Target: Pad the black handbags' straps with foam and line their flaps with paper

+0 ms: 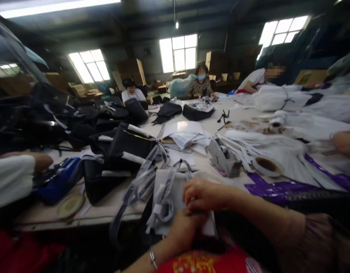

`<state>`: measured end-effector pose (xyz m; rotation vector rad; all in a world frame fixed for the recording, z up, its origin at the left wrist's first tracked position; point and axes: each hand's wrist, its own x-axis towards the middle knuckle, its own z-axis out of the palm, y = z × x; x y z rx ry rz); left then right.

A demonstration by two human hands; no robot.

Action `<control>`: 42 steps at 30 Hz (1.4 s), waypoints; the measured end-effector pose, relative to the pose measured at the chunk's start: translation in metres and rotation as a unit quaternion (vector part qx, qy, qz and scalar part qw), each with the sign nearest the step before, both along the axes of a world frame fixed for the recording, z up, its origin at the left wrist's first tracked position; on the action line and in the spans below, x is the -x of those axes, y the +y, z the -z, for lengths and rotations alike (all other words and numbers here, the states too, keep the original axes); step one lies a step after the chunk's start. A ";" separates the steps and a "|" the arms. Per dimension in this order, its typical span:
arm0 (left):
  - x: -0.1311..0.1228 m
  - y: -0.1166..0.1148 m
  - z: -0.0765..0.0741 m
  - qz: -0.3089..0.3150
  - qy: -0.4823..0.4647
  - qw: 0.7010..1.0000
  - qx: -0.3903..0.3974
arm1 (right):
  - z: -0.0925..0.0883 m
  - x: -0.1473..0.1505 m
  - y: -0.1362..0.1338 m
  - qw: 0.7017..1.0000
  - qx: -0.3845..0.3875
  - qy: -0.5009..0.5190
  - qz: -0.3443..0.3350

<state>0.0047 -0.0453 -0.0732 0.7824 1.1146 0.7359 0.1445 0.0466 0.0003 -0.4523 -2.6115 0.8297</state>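
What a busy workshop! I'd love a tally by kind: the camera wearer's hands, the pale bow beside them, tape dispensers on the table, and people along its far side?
Wearer's hands, left and right: 2
Pale bow: 1
Tape dispensers, blue and grey: 2
People, left, middle and right: 3
Total: 8

The lone head-worn view faced forward and down — left hand (186, 227) and right hand (203, 194) close below — across the table (108, 209) to distant windows (177, 55).
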 end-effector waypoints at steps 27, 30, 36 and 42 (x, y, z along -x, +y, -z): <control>0.001 0.005 -0.005 0.048 0.060 0.997 0.006 | -0.026 -0.042 -0.028 0.930 -0.307 -0.169 -0.109; 0.000 0.004 -0.007 0.054 0.105 0.992 -0.043 | -0.030 -0.024 -0.021 0.940 -0.268 -0.158 -0.141; 0.006 0.003 -0.016 0.077 0.181 0.972 -0.130 | -0.013 -0.012 0.004 0.978 -0.093 -0.135 -0.132; 0.009 -0.002 -0.011 0.085 0.167 0.970 -0.153 | 0.004 -0.013 0.007 0.993 0.030 -0.065 -0.094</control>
